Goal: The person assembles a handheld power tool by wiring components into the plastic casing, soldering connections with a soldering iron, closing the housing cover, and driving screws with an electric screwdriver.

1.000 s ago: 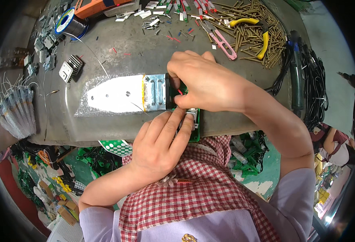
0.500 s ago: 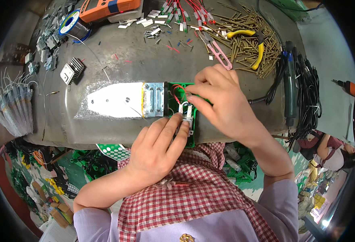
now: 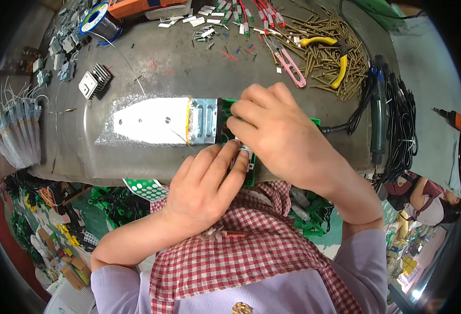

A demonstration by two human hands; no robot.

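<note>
A green plastic housing (image 3: pixel 249 179) lies on the bench before me, joined on its left to a ribbed metal piece (image 3: pixel 204 121) and a long white plate (image 3: pixel 152 120) tapering leftward. My left hand (image 3: pixel 201 186) rests at the housing's near side, its index and middle fingertips pressed onto a small white and metal part (image 3: pixel 250 155) inside. Over the far part of the housing, my right hand (image 3: pixel 277 133) is closed, with thumb and fingers drawn together. Its own fingers and knuckles hide the wires there and whatever it pinches.
Beyond the hands lie pink-handled snips (image 3: pixel 293 70), yellow-handled pliers (image 3: pixel 343 70) and a pile of brass-coloured screws (image 3: pixel 319 63). A solder spool (image 3: pixel 100 25) and a finned heat sink (image 3: pixel 94 81) sit at left. A soldering iron (image 3: pixel 378 115) and coiled black cables (image 3: pixel 400 123) are at right.
My right hand has shifted left and turned over the housing, covering the red wire that showed before. The left fingers keep their place on the white part. The whole view has shifted slightly.
</note>
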